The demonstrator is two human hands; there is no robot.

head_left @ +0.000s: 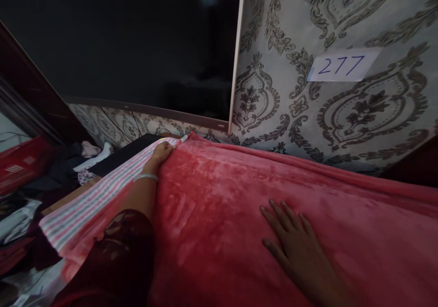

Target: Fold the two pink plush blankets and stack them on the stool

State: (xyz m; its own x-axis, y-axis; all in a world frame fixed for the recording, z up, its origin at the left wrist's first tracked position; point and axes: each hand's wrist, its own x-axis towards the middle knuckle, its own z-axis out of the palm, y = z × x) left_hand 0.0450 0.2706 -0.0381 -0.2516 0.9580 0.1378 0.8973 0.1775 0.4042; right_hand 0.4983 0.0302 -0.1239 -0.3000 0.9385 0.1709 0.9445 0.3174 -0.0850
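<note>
A plush red-pink blanket lies spread before me, with a striped pink, grey and white border along its left side. At the far left corner, my left hand has its fingers closed on the blanket near the striped edge; the fingertips are partly hidden. My right hand rests flat on the plush surface at the right, its fingers spread. A small white tag shows at the far corner, just beyond my left hand.
A large dark television hangs on the patterned wall behind the blanket. A paper marked 277 is stuck there. To the left are a black flat object, piled clothes and a red bag.
</note>
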